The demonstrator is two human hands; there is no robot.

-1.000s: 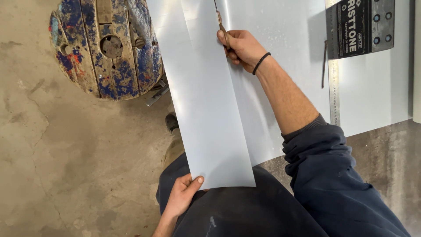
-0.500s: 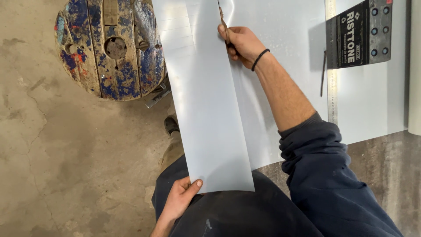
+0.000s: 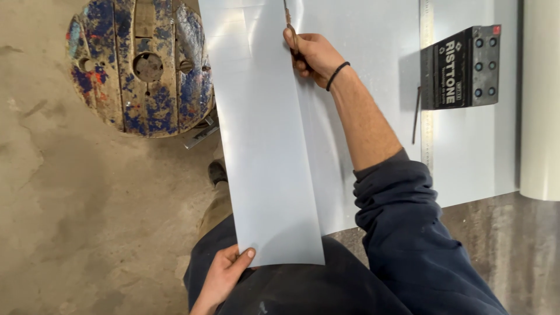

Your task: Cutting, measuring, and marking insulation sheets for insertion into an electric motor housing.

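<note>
A long pale grey strip (image 3: 265,146) of thin sheet runs lengthwise away from us, its near end over our lap and its far end leaving the top of the view, lying beside the wider grey sheet (image 3: 373,70) spread on the workbench. Our left hand (image 3: 224,277) pinches the strip's near corner, thumb on top and fingers underneath, while our right hand (image 3: 312,55) is closed around a slim metal cutting tool (image 3: 290,26) at the seam between strip and sheet, well up the strip's length. So the strip's long axis links both hands, left at the near end, right at the far one. To the right on the sheet lies a metal ruler (image 3: 427,87) running the same way, with a black rectangular block (image 3: 461,67) bearing white lettering resting across it. A white roll (image 3: 541,99) stands at the far right edge. Left of the strip, on the concrete floor (image 3: 70,192), sits a round wooden spool (image 3: 140,64) smeared with blue paint.
</note>
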